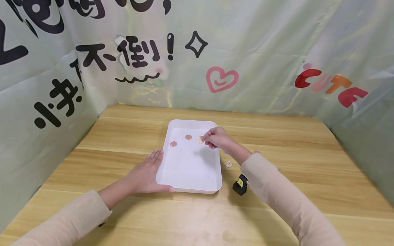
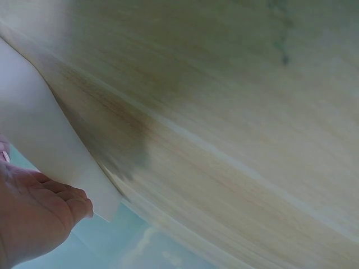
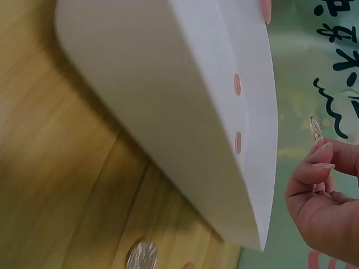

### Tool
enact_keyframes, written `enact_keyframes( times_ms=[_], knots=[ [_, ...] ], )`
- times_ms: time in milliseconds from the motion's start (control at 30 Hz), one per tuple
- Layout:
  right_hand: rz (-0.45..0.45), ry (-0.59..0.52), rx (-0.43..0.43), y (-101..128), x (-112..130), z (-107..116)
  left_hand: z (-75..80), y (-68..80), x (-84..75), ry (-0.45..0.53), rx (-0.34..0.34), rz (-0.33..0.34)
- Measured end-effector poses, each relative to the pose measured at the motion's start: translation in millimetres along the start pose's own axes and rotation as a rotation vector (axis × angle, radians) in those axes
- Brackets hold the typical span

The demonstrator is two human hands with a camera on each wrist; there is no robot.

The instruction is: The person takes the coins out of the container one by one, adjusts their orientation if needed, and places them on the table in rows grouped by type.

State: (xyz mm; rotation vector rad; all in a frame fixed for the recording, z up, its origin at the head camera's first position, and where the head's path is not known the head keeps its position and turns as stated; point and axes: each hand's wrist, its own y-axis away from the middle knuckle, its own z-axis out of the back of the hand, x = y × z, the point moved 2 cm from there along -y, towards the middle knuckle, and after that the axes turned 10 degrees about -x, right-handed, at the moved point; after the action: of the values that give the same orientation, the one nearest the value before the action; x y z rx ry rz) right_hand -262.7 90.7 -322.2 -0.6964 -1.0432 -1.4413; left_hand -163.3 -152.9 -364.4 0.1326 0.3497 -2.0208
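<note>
A white rectangular tray lies on the wooden table. Inside it, toward the back, are two copper-coloured coins, a left coin and a middle coin. My right hand pinches a paler coin between thumb and fingertips above the tray's back right part. In the right wrist view this coin is held up on edge, apart from the tray. My left hand rests against the tray's left side, fingers fairly straight, thumb along the front edge. The left wrist view shows its fingers touching the tray's outer wall.
A silvery coin lies on the table right of the tray. A copper-coloured coin and another small coin are partly hidden by my right sleeve. A black device with a yellow label is at that sleeve. Printed cloth hangs behind the table.
</note>
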Motion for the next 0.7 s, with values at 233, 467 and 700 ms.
enact_keyframes(
  times_ms=[233, 467, 700],
  knots=[
    [0.003, 0.007, 0.009, 4.3, -13.5, 20.8, 0.2, 0.4, -0.8, 0.001, -0.004, -0.009],
    [0.021, -0.013, 0.014, 11.1, -27.7, 43.4, 0.0, 0.9, -0.5, 0.004, -0.01, -0.01],
    [0.017, 0.0, 0.007, 18.0, -45.1, 64.9, -1.8, 0.1, -0.1, -0.001, -0.024, -0.021]
  ],
)
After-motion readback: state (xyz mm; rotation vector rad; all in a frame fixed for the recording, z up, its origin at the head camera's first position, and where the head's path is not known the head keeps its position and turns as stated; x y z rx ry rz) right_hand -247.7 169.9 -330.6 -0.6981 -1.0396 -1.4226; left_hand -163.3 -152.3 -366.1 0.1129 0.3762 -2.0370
